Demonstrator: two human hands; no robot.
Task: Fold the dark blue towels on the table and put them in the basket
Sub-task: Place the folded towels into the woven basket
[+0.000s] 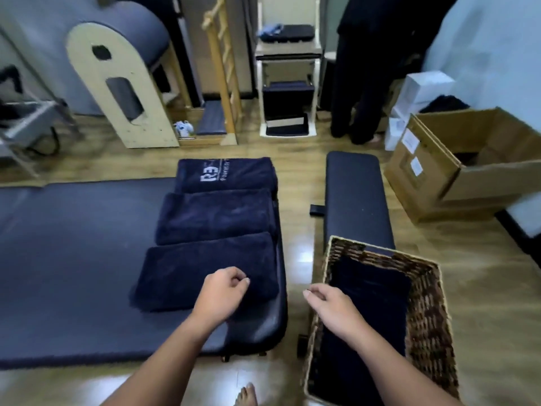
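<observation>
Three folded dark blue towels lie in a row on the padded table (73, 259): the nearest towel (187, 271), a middle towel (216, 215), and a far towel (228, 174) with a white logo. My left hand (224, 291) hovers over the nearest towel's right end, fingers loosely curled, holding nothing. My right hand (328, 303) hangs over the left rim of the wicker basket (427, 312), fingers loosely curled and empty. A dark towel (377, 291) lies inside the basket.
A dark padded bench (357, 197) stands behind the basket. An open cardboard box (468, 171) sits at the right. A person in dark clothes (369, 68) stands at the back. Wooden exercise equipment (117, 83) lines the far wall. My bare foot (246, 395) shows below.
</observation>
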